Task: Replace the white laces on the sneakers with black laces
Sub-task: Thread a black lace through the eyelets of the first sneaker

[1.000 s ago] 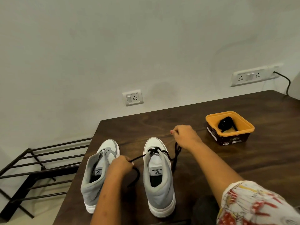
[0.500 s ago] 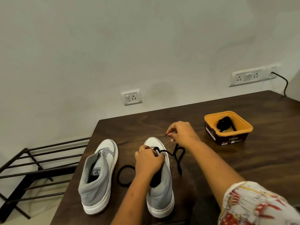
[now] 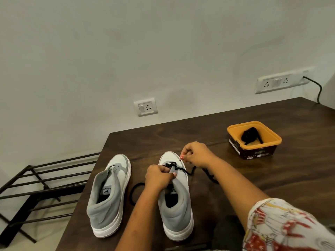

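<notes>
The left hand (image 3: 159, 176) grips the part-laced grey-and-white sneaker (image 3: 178, 207), one of two on the dark wooden table (image 3: 290, 169), while the right hand (image 3: 197, 153) pinches its black lace (image 3: 186, 172); one orange plastic tub (image 3: 253, 152) holds a second black lace (image 3: 248, 135).

Sneakers (image 3: 141, 194) left of tub (image 3: 253, 140) (on table (image 3: 272, 178))

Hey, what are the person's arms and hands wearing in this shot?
The right arm has a short white sleeve printed in red and yellow. The left arm shows no sleeve. The right hand has red-painted nails. Neither it nor the left hand wears rings or gloves.
</notes>
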Demonstrator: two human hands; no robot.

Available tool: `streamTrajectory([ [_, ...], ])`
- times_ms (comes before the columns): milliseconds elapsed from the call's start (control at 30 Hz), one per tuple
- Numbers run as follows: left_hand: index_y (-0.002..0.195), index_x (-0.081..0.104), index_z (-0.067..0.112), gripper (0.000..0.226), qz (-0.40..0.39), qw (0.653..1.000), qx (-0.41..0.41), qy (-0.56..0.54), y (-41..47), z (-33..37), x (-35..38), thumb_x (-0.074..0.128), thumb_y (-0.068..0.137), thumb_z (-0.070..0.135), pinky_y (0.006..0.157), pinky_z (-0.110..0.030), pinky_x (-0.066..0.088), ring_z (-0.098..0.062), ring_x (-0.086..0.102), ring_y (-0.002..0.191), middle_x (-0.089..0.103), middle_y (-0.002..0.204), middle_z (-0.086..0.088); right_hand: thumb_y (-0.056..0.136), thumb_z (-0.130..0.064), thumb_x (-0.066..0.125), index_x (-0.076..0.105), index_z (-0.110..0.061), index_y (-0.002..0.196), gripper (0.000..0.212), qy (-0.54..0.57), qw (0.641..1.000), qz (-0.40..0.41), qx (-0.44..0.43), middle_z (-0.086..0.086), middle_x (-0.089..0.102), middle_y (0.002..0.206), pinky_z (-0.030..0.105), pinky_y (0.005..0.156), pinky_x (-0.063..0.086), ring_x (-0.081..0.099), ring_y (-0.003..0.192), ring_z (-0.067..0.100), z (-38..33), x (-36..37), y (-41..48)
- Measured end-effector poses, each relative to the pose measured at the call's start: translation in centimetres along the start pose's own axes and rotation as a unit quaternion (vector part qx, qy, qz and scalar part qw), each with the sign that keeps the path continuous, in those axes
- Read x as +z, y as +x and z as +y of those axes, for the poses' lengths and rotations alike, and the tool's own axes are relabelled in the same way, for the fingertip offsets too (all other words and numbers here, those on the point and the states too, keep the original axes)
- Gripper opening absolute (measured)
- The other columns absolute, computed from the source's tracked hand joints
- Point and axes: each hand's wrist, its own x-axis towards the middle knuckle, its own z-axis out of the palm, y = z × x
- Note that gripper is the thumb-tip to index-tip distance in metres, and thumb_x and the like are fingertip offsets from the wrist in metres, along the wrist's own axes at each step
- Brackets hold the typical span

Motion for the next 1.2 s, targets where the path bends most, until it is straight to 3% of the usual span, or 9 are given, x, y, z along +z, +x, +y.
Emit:
streamTrajectory([
  [167, 0.091, 0.071, -0.002, 0.023, -0.053, 0.993, -0.020, -0.101, -0.3, 0.1, -0.5, 0.077, 0.077, 0.015, 0.059, -0.016, 0.054, -0.015, 0.063, 0.070, 0.069, 0.084, -0.011, 0.090, -0.004, 0.060, 0.073, -0.010, 0.092, 0.015, -0.022, 0.999, -0.033, 0.016, 0.005, 0.069, 0.082, 0.012, 0.055, 0.042, 0.057, 0.064, 0.005, 0.0, 0.5, 0.1],
  [267, 0.085, 0.075, 0.010, 0.014, -0.071, 0.988, -0.027, -0.135, -0.5, 0.0, -1.1, 0.079, 0.074, 0.018, 0.089, -0.040, 0.055, -0.026, 0.068, 0.094, 0.074, 0.091, -0.011, 0.089, 0.001, 0.057, 0.072, -0.009, 0.096, 0.019, -0.010, 0.999, -0.031, 0.019, -0.001, 0.063, 0.069, 0.013, 0.052, 0.042, 0.056, 0.058, 0.007, 0.0, 0.8, 0.2],
  [400, 0.076, 0.073, 0.023, 0.020, -0.035, 0.987, -0.027, -0.157, 0.0, -0.9, -1.8, 0.079, 0.057, 0.019, 0.092, -0.049, 0.052, -0.030, 0.068, 0.096, 0.073, 0.091, -0.011, 0.088, -0.006, 0.064, 0.075, -0.013, 0.090, 0.013, -0.047, 0.998, -0.026, 0.015, 0.006, 0.070, 0.087, 0.019, 0.062, 0.045, 0.059, 0.073, 0.010, 0.0, 1.1, 0.3],
  [533, 0.079, 0.075, 0.028, 0.022, -0.020, 0.995, 0.010, -0.097, -0.5, -0.5, -1.9, 0.076, 0.061, 0.039, 0.090, -0.041, 0.053, -0.017, 0.067, 0.093, 0.073, 0.090, 0.001, 0.086, -0.006, 0.066, 0.077, -0.013, 0.090, 0.013, -0.063, 0.997, -0.035, 0.023, 0.006, 0.072, 0.096, 0.023, 0.072, 0.050, 0.064, 0.088, 0.015, 0.1, 1.4, 0.3],
  [667, 0.080, 0.076, 0.020, 0.029, -0.015, 0.997, 0.066, 0.027, -1.5, 0.6, -1.0, 0.072, 0.076, 0.048, 0.080, -0.036, 0.053, -0.018, 0.066, 0.086, 0.073, 0.088, -0.006, 0.085, -0.008, 0.067, 0.077, -0.016, 0.088, 0.013, -0.076, 0.996, -0.036, 0.025, 0.005, 0.073, 0.097, 0.025, 0.074, 0.054, 0.066, 0.090, 0.017, 0.1, 1.5, 0.6],
  [833, 0.095, 0.073, 0.019, 0.024, -0.025, 0.999, 0.026, -0.014, -1.3, 0.7, -1.2, 0.079, 0.074, 0.029, 0.087, -0.030, 0.051, -0.012, 0.062, 0.093, 0.069, 0.097, 0.002, 0.085, -0.009, 0.068, 0.077, -0.016, 0.090, 0.013, -0.069, 0.997, -0.030, 0.014, 0.003, 0.073, 0.097, 0.028, 0.080, 0.056, 0.066, 0.091, 0.015, 0.0, 1.7, 0.6],
  [967, 0.089, 0.065, 0.019, 0.040, -0.015, 0.989, -0.025, -0.145, -0.8, -0.2, -2.0, 0.087, 0.054, 0.020, 0.089, -0.046, 0.054, -0.025, 0.067, 0.093, 0.071, 0.093, -0.007, 0.084, -0.011, 0.070, 0.077, -0.016, 0.089, 0.010, -0.040, 0.999, -0.012, -0.004, 0.003, 0.073, 0.095, 0.025, 0.079, 0.054, 0.064, 0.087, 0.012, -0.2, 2.0, 0.6],
  [1033, 0.082, 0.071, 0.015, 0.037, -0.016, 0.983, -0.044, -0.175, 0.2, -1.2, -2.0, 0.082, 0.048, 0.022, 0.087, -0.050, 0.055, -0.029, 0.069, 0.090, 0.073, 0.088, -0.011, 0.085, -0.011, 0.069, 0.077, -0.014, 0.091, 0.010, -0.032, 0.999, -0.008, -0.018, 0.003, 0.073, 0.095, 0.020, 0.075, 0.049, 0.062, 0.084, 0.009, -0.5, 2.3, 0.5],
  [1200, 0.071, 0.077, 0.013, 0.010, -0.013, 0.979, -0.077, -0.190, 0.8, -1.7, -2.0, 0.068, 0.066, 0.014, 0.082, -0.054, 0.053, -0.035, 0.066, 0.081, 0.071, 0.083, -0.023, 0.083, -0.010, 0.070, 0.078, -0.017, 0.086, 0.011, -0.033, 0.999, -0.015, -0.028, 0.003, 0.073, 0.094, 0.022, 0.079, 0.053, 0.063, 0.086, 0.009, -1.5, 4.0, 0.5],
])
